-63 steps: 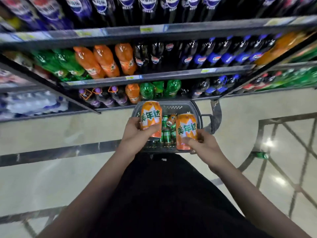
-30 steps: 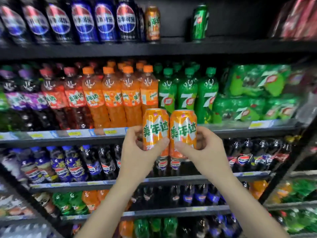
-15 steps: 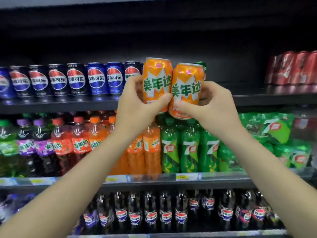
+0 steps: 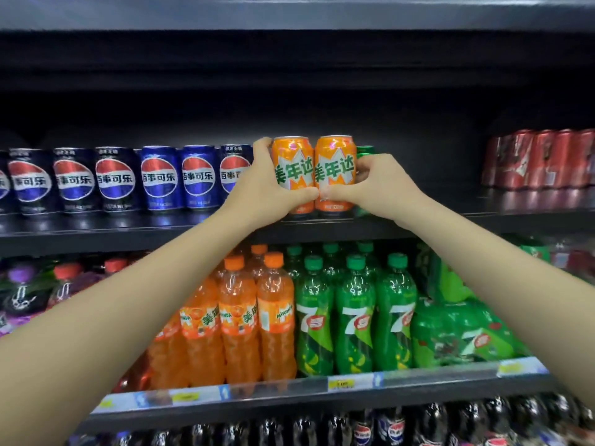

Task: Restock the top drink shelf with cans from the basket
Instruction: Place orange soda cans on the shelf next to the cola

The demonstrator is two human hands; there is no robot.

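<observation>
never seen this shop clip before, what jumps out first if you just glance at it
Two bright orange cans, the left orange can and the right orange can, stand side by side at the middle of the top shelf, each gripped by one of the hands: left hand, right hand. To their left runs a row of blue cola cans; below stand orange bottles and green bottles.

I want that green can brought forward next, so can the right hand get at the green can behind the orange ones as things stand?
Probably not yet. The right hand grips an orange can, and the green can sits behind it, mostly hidden. It looks within arm's reach once that hand lets go.
</observation>
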